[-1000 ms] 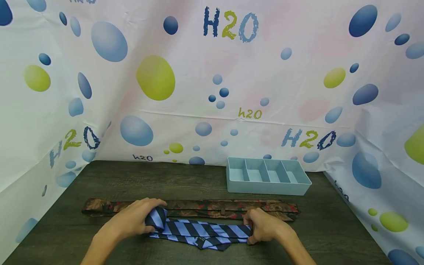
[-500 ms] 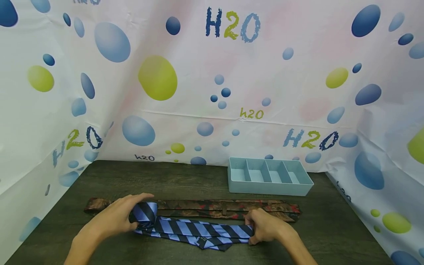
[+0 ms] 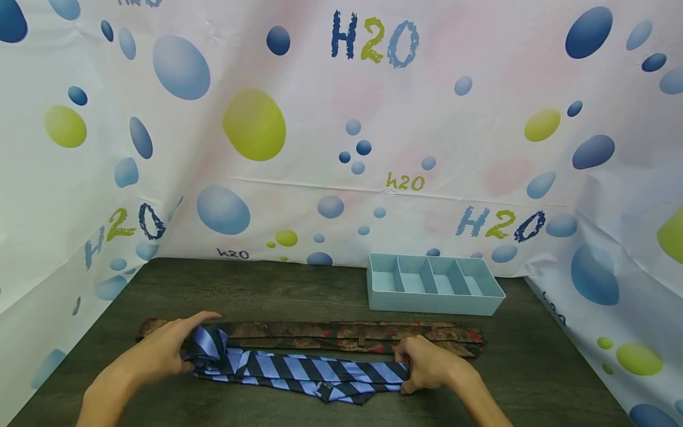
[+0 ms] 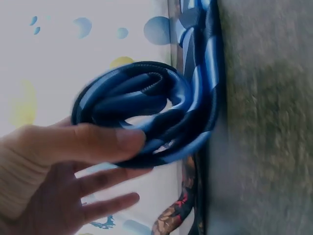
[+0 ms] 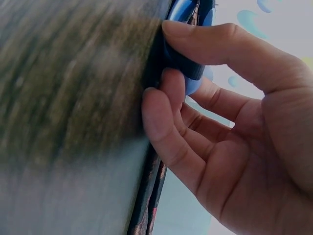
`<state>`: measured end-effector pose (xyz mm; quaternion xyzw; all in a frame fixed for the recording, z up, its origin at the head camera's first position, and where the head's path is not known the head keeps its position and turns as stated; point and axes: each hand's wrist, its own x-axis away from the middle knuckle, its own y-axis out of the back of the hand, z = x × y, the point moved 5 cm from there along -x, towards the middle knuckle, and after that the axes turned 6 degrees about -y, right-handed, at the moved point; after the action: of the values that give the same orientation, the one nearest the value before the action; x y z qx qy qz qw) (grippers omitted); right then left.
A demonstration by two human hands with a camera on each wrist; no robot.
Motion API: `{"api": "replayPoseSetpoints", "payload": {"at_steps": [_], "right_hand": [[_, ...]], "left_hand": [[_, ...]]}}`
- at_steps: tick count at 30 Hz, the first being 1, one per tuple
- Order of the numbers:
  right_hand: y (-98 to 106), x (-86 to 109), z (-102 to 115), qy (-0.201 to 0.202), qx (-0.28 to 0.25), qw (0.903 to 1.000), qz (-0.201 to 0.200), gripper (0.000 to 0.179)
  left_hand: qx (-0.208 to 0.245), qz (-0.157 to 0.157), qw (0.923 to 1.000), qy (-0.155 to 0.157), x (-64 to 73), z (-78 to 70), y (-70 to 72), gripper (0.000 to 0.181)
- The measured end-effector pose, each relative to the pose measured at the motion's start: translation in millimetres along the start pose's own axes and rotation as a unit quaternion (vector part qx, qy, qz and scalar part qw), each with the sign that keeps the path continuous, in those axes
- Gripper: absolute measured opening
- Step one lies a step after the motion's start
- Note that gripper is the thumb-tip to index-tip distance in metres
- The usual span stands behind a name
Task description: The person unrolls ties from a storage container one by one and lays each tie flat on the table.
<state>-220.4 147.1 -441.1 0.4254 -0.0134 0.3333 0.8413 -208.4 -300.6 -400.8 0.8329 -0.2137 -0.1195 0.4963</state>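
Note:
A blue and black striped necktie [image 3: 315,367] lies lengthwise across the dark table, its left part loosely rolled into a coil. My left hand [image 3: 146,354] holds that coil; in the left wrist view the thumb presses across the side of the coiled necktie [image 4: 139,110], with other fingers behind it. At the opposite end my right hand [image 3: 429,365] pinches the necktie's folded edge between thumb and fingers, low against the table, as the right wrist view shows. Behind it stretches a brown floral necktie [image 3: 299,335], folded lengthwise and partly covered by both hands.
A light blue box [image 3: 434,303] with several compartments stands at the back right of the wood-grain table [image 3: 256,290]. A white sheet [image 3: 299,178] printed with blue and green drops hangs behind the table and along both sides.
My left hand has moved left with the coil, and a longer flat stretch of striped necktie shows to its right. My right hand has stayed at the right end.

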Motion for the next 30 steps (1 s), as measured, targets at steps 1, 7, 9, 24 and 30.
{"api": "replayPoseSetpoints", "payload": {"at_steps": [1, 7, 9, 24, 30], "right_hand": [[0.4, 0.1, 0.2, 0.000, 0.000, 1.0000, 0.000, 0.037], [0.7, 0.8, 0.2, -0.001, -0.001, 1.0000, 0.000, 0.037], [0.3, 0.5, -0.1, -0.001, -0.002, 1.0000, 0.000, 0.038], [0.8, 0.0, -0.2, 0.002, -0.013, 0.9999, 0.003, 0.038], [0.4, -0.3, -0.2, 0.002, -0.013, 0.9999, 0.004, 0.037]], "left_hand": [[-0.002, 0.003, 1.0000, 0.003, 1.0, 3.4, -0.9, 0.090], [-0.001, 0.023, 0.9983, 0.054, -1.2, 36.6, -14.1, 0.086], [-0.001, 0.027, 0.9971, 0.071, -3.6, 59.6, -22.9, 0.086], [0.030, 0.028, 0.9975, 0.057, -13.1, 128.1, -44.9, 0.088], [0.013, 0.026, 0.9981, 0.054, -8.7, 63.9, -25.9, 0.076]]}}
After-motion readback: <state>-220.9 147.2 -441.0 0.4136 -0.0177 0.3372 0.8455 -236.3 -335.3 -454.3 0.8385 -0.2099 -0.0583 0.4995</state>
